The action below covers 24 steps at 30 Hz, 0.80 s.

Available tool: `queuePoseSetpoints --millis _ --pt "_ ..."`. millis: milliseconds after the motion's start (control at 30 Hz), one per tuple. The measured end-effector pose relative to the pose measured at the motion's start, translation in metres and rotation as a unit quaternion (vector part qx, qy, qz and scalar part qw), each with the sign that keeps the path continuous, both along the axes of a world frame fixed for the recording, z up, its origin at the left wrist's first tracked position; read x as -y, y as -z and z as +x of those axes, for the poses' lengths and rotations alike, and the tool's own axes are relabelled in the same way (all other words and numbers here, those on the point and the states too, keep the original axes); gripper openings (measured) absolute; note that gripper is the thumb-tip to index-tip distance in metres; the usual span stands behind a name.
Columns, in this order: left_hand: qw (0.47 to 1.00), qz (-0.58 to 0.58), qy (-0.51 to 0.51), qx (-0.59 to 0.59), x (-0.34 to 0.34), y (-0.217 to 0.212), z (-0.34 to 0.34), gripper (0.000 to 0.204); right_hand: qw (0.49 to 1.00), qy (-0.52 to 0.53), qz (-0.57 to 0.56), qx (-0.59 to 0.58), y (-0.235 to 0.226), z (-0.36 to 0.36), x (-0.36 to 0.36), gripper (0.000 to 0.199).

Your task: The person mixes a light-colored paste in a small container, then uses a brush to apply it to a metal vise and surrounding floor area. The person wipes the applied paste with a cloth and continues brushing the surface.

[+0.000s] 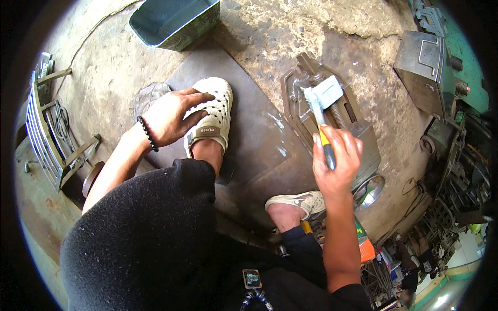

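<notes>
My right hand (337, 160) grips the yellow and grey handle of a tool (319, 111) whose grey metal head rests on a pale metal piece (329, 90) clamped in a heavy machine vise (363, 132) lying on the ground. My left hand (171, 115), with a black bead bracelet at the wrist, lies fingers spread and holds nothing, resting over the toe of a white perforated clog (217, 111) on my left foot. That foot stands on a dark steel plate (249, 119). My right foot wears a second clog (301, 202) beside the vise.
An open green metal box (174, 20) stands at the top on the concrete floor. A grille of metal bars with angle brackets (46, 135) lies at the left. A grey sheet-metal box (425, 72) and machine parts crowd the right. A round metal disc (369, 191) lies below the vise.
</notes>
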<state>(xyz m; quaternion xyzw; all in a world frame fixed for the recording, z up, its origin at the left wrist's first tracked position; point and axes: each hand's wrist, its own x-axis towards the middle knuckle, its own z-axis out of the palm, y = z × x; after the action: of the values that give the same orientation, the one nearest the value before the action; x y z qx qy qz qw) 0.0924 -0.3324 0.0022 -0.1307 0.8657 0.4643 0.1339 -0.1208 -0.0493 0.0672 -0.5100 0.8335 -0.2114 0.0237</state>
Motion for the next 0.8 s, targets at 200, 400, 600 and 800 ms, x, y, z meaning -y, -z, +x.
queuePoseSetpoints --millis 200,400,600,800 --pt "1.000 -0.007 0.003 0.009 -0.004 -0.002 0.000 0.035 0.999 -0.023 0.028 0.017 -0.017 0.014 -0.002 0.030" --pt "1.000 -0.012 0.002 0.010 -0.004 -0.001 0.002 0.036 1.000 -0.008 0.017 0.005 0.026 0.002 0.006 0.025" --pt "1.000 -0.028 0.007 -0.009 -0.002 -0.001 0.000 0.036 1.000 -0.009 0.013 -0.014 -0.019 -0.012 -0.001 0.028" --pt "1.000 -0.014 -0.002 -0.002 0.000 -0.004 -0.002 0.036 1.000 0.019 -0.010 0.004 -0.038 -0.012 0.001 0.026"
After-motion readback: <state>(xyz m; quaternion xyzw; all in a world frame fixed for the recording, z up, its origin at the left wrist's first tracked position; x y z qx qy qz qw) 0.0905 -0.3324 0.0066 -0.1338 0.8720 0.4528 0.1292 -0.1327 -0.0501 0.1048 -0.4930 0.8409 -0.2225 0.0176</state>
